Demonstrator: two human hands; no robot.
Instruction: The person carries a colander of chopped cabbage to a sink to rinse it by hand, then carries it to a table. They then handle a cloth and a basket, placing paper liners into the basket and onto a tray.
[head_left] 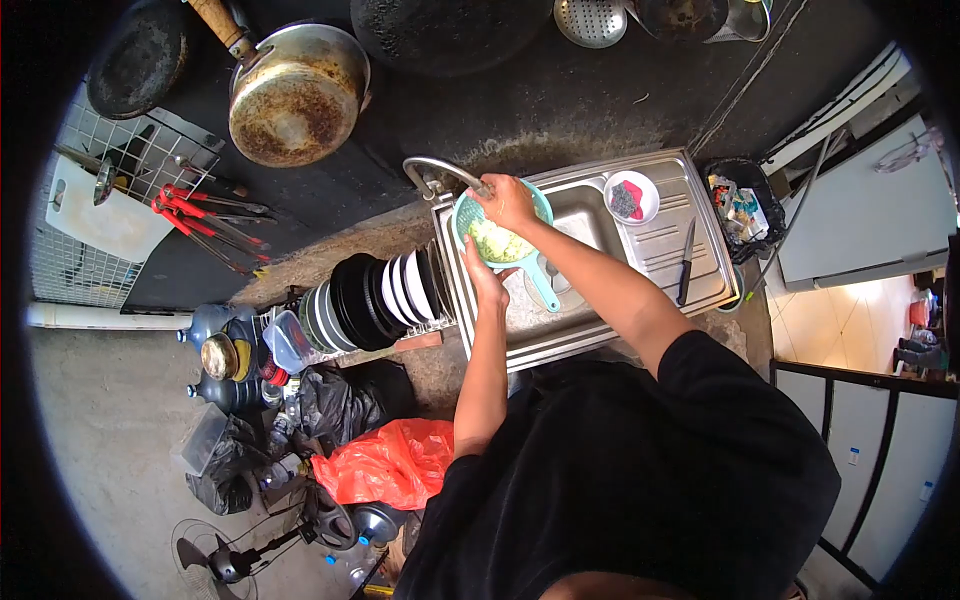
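**Sink unit, wall and floor: what rests where**

The steel sink [590, 300] carries most things. Its basin lies directly under the right hand [510, 203], which grips a turquoise colander [497, 240] of pale chopped food; the left hand [485, 280] touches the colander's near side. On the drainboard beyond the right hand lie a white dish [632, 197] holding a scourer and, nearer the body, a dark knife [687, 262]. A black bin [745, 210] of scraps stands past the drainboard's far end. Outward of the left hand, a dish rack [375, 300] holds upright black and white plates. On the floor [110, 420] below the rack lie an orange bag [385, 462], black bags [325, 405] and a fan [215, 560].
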